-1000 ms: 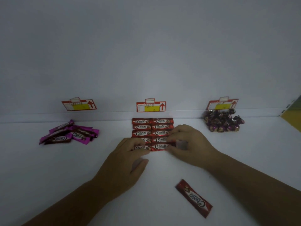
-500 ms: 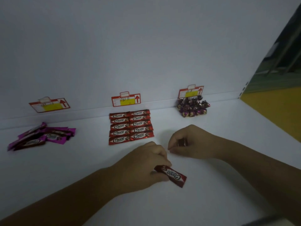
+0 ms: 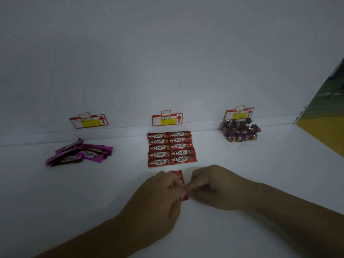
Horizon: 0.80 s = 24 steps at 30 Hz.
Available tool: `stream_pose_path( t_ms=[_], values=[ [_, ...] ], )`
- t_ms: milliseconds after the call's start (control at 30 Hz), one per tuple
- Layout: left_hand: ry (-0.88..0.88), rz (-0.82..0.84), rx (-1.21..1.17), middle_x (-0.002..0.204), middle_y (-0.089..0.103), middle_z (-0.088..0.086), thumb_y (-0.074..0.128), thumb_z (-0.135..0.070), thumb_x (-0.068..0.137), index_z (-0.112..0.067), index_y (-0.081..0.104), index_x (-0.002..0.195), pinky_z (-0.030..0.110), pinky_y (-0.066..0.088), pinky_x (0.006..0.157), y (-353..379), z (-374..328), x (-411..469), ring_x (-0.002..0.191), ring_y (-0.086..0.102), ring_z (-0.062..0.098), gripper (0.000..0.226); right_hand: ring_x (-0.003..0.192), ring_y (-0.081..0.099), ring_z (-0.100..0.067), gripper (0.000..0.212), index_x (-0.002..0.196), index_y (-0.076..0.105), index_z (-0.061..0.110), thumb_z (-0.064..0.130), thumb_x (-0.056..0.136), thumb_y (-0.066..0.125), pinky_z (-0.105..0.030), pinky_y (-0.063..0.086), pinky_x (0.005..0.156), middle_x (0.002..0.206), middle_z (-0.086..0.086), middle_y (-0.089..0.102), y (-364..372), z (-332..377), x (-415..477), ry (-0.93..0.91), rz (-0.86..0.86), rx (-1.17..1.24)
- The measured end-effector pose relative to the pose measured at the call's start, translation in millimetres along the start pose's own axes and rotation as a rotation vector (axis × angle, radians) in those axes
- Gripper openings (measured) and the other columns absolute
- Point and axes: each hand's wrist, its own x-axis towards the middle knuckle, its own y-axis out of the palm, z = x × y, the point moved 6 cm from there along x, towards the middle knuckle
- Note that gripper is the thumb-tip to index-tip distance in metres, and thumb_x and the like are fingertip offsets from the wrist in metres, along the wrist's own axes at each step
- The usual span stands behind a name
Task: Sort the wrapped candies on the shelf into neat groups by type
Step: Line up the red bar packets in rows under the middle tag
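Red Choco bars (image 3: 171, 148) lie in two tidy columns at the middle back of the white shelf (image 3: 74, 192). A loose pile of magenta bars (image 3: 79, 153) sits at the left. Small purple wrapped candies (image 3: 241, 132) are heaped at the right back. Just in front of the red columns, one more red Choco bar (image 3: 181, 181) is held between both hands, standing nearly lengthwise away from me. My left hand (image 3: 158, 198) pinches its left side and my right hand (image 3: 214, 187) pinches its near end. My fingers hide most of the bar.
Three red and yellow price tags (image 3: 167, 119) hang on the back wall, one above each group. The shelf's right edge (image 3: 316, 142) borders a yellow and green area.
My left hand picked the loose red bar up off the shelf and brought it forward toward the red columns. My right hand closed in and now grips it too.
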Motion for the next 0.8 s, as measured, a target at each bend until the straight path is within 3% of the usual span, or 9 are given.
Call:
stream_pose_path(
  t_ms=[67, 133, 233, 533, 667, 800],
  values=[
    [0.035, 0.051, 0.0, 0.125, 0.05, -0.012, 0.033, -0.04, 0.091, -0.03, 0.054, 0.127, 0.011, 0.024, 0.091, 2.2, -6.3, -4.9, 0.108, 0.039, 0.002, 0.043, 0.066, 0.052, -0.003, 0.019, 0.1, 0.073, 0.021, 0.015, 0.087, 0.061, -0.011, 0.039, 0.064, 0.081, 0.004, 0.064, -3.4, -4.8, 3.1, 0.016, -0.034, -0.021],
    [0.061, 0.085, 0.073, 0.117, 0.058, -0.012, 0.037, -0.039, 0.089, -0.03, 0.063, 0.117, 0.018, 0.037, 0.091, -3.1, -5.7, -5.3, 0.102, 0.049, 0.004, 0.039, 0.075, 0.055, -0.001, 0.02, 0.099, 0.073, 0.022, 0.014, 0.084, 0.062, -0.014, 0.042, 0.068, 0.09, 0.005, 0.066, -8.8, -8.7, 6.8, 0.018, -0.105, -0.082],
    [0.124, 0.106, 0.116, 0.089, 0.069, -0.013, 0.043, -0.037, 0.083, -0.027, 0.073, 0.087, 0.019, 0.052, 0.07, -14.4, -0.1, -4.5, 0.078, 0.062, 0.002, 0.033, 0.093, 0.06, -0.01, 0.021, 0.101, 0.073, 0.019, 0.016, 0.082, 0.064, -0.018, 0.045, 0.077, 0.103, 0.003, 0.065, -13.1, -9.6, 16.8, -0.018, -0.181, -0.192],
    [0.018, 0.007, 0.236, 0.074, 0.071, -0.01, 0.063, -0.035, 0.07, -0.024, 0.074, 0.076, 0.019, 0.051, 0.06, -28.6, 43.9, 0.3, 0.063, 0.064, 0.005, 0.017, 0.076, 0.062, -0.011, 0.011, 0.075, 0.07, 0.02, 0.031, 0.078, 0.071, -0.026, 0.054, 0.065, 0.082, 0.007, 0.066, -1.9, -6.2, 32.4, -0.027, -0.371, -0.209],
    [-0.051, -0.097, 0.226, 0.069, 0.07, -0.006, 0.065, -0.028, 0.065, -0.019, 0.074, 0.069, 0.018, 0.051, 0.056, -29.3, 55.0, 2.9, 0.056, 0.063, 0.007, 0.014, 0.081, 0.064, -0.01, 0.009, 0.086, 0.074, 0.023, 0.024, 0.079, 0.069, -0.025, 0.054, 0.067, 0.092, 0.007, 0.067, 2.3, -13.5, 29.0, 0.022, -0.381, -0.157],
    [-0.143, -0.145, 0.176, 0.071, 0.07, -0.004, 0.065, -0.023, 0.066, -0.015, 0.075, 0.072, 0.019, 0.046, 0.059, -29.4, 69.0, 3.1, 0.059, 0.064, 0.011, 0.014, 0.07, 0.062, -0.005, 0.01, 0.084, 0.075, 0.022, 0.016, 0.077, 0.071, -0.016, 0.05, 0.061, 0.082, 0.008, 0.068, 1.1, -13.6, 30.4, 0.018, -0.393, -0.162]
  ],
)
